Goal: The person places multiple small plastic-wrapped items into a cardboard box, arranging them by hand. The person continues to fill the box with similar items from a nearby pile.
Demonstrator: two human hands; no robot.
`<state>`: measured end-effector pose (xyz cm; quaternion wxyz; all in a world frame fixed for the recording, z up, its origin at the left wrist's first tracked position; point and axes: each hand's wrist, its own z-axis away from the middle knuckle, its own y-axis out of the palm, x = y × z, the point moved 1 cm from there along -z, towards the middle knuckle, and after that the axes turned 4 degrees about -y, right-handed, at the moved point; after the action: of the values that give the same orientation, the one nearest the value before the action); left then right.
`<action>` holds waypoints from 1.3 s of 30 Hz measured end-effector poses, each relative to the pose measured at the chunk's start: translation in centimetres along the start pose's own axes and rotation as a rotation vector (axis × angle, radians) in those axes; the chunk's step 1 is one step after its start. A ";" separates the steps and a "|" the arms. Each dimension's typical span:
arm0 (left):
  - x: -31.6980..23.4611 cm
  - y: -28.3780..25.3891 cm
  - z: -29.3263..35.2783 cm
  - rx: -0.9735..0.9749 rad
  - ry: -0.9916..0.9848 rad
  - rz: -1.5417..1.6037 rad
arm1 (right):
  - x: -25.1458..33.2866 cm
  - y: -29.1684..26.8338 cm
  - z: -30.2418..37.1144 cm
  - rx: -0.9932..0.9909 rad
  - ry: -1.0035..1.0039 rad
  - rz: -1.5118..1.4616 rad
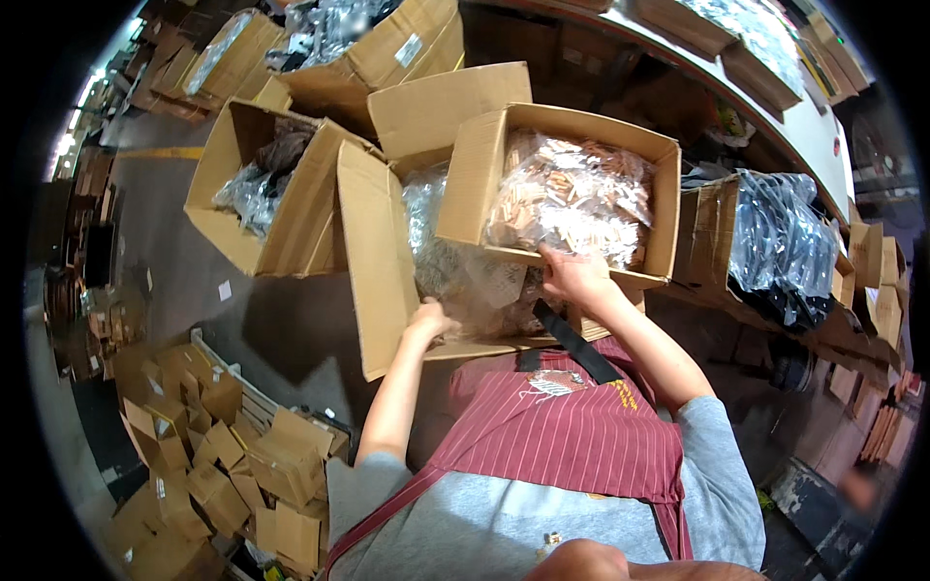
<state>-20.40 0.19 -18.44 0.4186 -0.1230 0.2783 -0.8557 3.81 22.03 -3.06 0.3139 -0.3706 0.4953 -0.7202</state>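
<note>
While the right hand (579, 279) bends over the near rim of the small box (470, 184), the left hand (429, 318) reaches inside the near left corner of the large box (371, 266); the left one's fingers are curled by the clear plastic (455, 266), though I cannot tell whether they pinch it; the right one's fingers are bent too, but whether they grip rim or bag I cannot tell.

Over the right part of the large box sits the small box, a clear bag (573, 184) of copper-coloured pieces filling much of it; to the left stands an open carton (302, 208) with dark and clear wrapping; to the right, shiny wrapped goods (783, 237) fill another; lower left, brown cartons (215, 496) lie heaped.
</note>
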 end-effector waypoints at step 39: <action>-1.5 5.8 -1.5 0.439 0.263 0.665 | -4.3 -0.9 -0.3 -0.039 -0.124 -0.117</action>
<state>-16.37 -1.01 -22.99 0.6492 0.1761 0.1650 -0.7213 5.73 25.97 -3.19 0.2939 -0.4488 0.4663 -0.7034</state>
